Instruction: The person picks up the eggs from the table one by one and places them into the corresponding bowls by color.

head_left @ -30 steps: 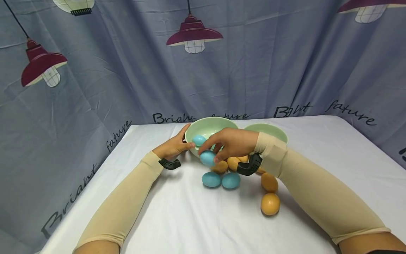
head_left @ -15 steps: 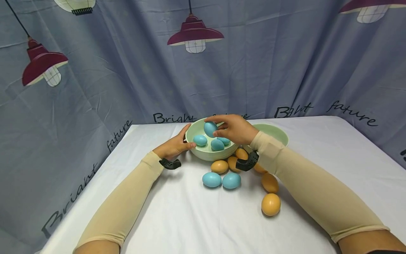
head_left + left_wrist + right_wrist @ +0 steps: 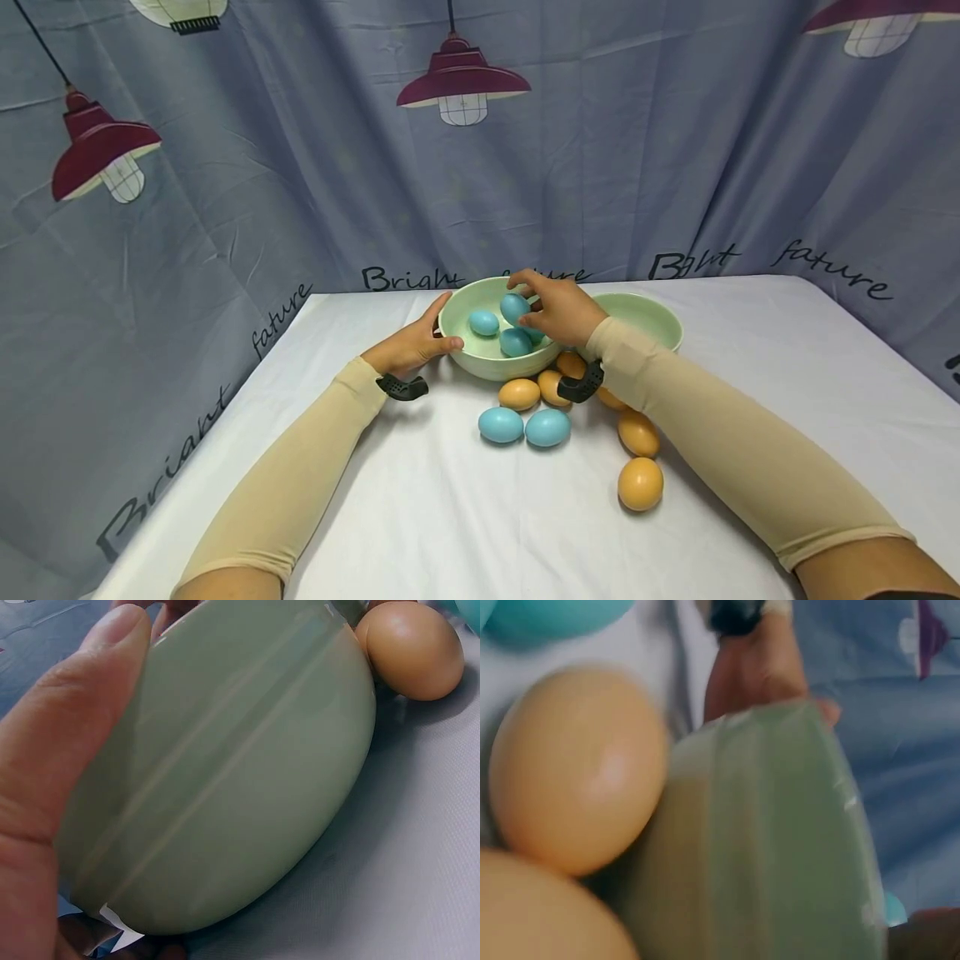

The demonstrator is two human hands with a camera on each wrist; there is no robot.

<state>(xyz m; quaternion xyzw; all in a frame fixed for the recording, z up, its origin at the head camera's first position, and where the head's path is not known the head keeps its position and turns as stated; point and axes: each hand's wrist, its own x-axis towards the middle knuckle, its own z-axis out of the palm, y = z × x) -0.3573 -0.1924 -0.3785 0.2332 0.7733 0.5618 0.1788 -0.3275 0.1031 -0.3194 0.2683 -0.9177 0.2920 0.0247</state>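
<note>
My left hand [image 3: 411, 343] holds the left side of a pale green bowl [image 3: 498, 368], thumb on the outer wall near the rim in the left wrist view. Several blue eggs, one of them the front egg [image 3: 516, 342], lie in that bowl. At the bowl's right side, my right hand [image 3: 558, 308] reaches over the rim with fingers loosely spread. Just by its fingertips is another blue egg [image 3: 513, 308], which looks released; light contact cannot be ruled out. The right wrist view mostly shows the bowl's outer wall [image 3: 802, 825], hiding the fingertips.
A second green bowl [image 3: 647, 315] stands to the right, partly behind the right forearm. Two blue eggs, such as the left one [image 3: 501, 425], lie in front on the white cloth [image 3: 450, 517]. Several orange-brown eggs, including the nearest one [image 3: 641, 483], curve round toward the bowls.
My right hand carried a blue egg from in front of the bowl up into it, then drew slightly right as its fingers loosened. Another egg inside shifted. My left hand stayed put.
</note>
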